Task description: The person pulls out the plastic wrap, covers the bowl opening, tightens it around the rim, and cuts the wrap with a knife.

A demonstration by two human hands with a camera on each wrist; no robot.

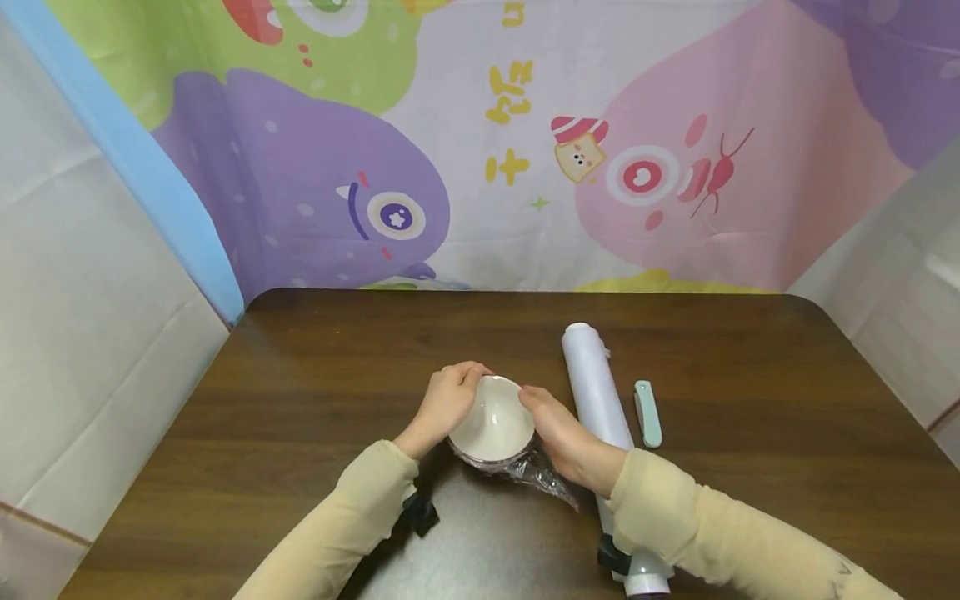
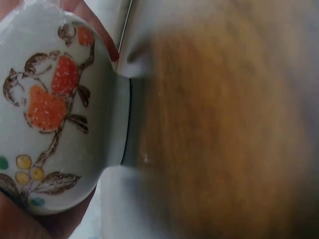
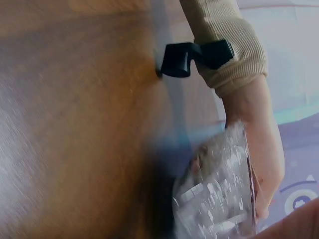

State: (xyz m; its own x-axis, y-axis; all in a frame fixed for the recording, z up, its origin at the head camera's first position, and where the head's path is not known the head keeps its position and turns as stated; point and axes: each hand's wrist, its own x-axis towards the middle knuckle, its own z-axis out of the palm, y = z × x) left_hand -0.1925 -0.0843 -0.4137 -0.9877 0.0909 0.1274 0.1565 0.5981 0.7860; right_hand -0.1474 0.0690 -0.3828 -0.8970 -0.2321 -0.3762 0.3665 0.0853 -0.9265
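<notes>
A white bowl [image 1: 493, 421] is held between both hands over the table, its mouth turned toward the head camera. My left hand [image 1: 448, 400] grips its upper left rim, and my right hand [image 1: 564, 432] grips the right rim. Crinkled clear plastic wrap [image 1: 528, 469] clings round the lower side and trails to a point at lower right. Birds and berries are painted on the outside of the bowl [image 2: 79, 149] in the left wrist view. In the right wrist view, shiny plastic wrap [image 3: 214, 189] covers the bowl's side. Most fingers are hidden behind the bowl.
A long roll of plastic wrap [image 1: 596, 383] lies right of the bowl, partly under the right forearm. Beyond it is a mint-green cutter [image 1: 648, 414]. All rest on a dark wooden table [image 1: 300, 400] with a cartoon-printed curtain [image 1: 510, 233] behind.
</notes>
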